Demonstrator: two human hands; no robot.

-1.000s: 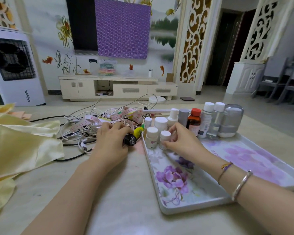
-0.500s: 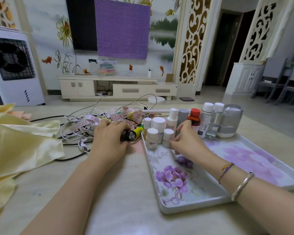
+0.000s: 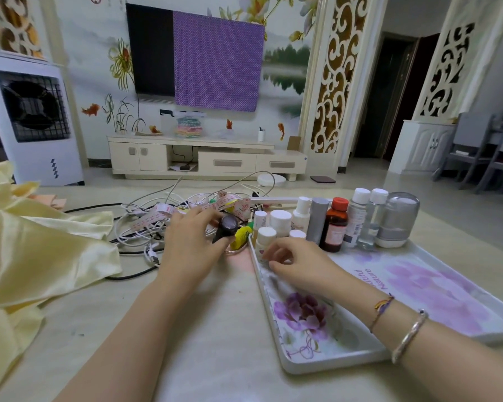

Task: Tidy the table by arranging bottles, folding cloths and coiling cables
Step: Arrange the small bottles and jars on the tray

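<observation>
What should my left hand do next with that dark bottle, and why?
Probably carry it right and stand it in the tray. The left hand holds the dark bottle just outside the tray's left rim, while the other bottles already stand in rows at the far end, where the right hand touches a small white bottle.

Pale beige table, bearing crumpled yellow cloths at left, a tangle of white and black cables with a pink measuring tape behind, and a flowered white tray at right.
</observation>
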